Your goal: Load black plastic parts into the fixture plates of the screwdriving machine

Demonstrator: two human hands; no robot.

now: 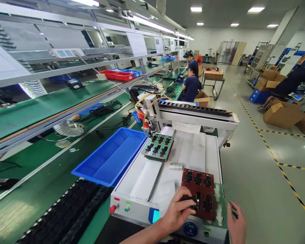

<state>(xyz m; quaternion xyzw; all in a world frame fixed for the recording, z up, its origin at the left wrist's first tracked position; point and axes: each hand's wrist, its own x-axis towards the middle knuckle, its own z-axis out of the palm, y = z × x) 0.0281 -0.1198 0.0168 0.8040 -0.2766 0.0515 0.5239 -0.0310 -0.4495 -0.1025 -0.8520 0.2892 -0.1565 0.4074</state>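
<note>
A red fixture (210,210) with several black socket parts lies on a green plate (221,203) at the near right of a white benchtop machine (142,200). My left hand (176,212) is closed in a pinch on a black part (194,200) in the fixture's near row. My right hand (238,223) is at the plate's right edge. Its thumb lies on the plate and its fingers curl down past the edge. Farther back, a second green fixture (159,147) with black parts sits under the machine's dispensing head (147,119).
A blue bin (112,159) stands left of the machine, with black trays (66,217) in front of it. A red button (113,208) sticks out of the machine's front. Two people (191,86) work farther along the green bench. Cardboard boxes (282,115) lie on the floor at right.
</note>
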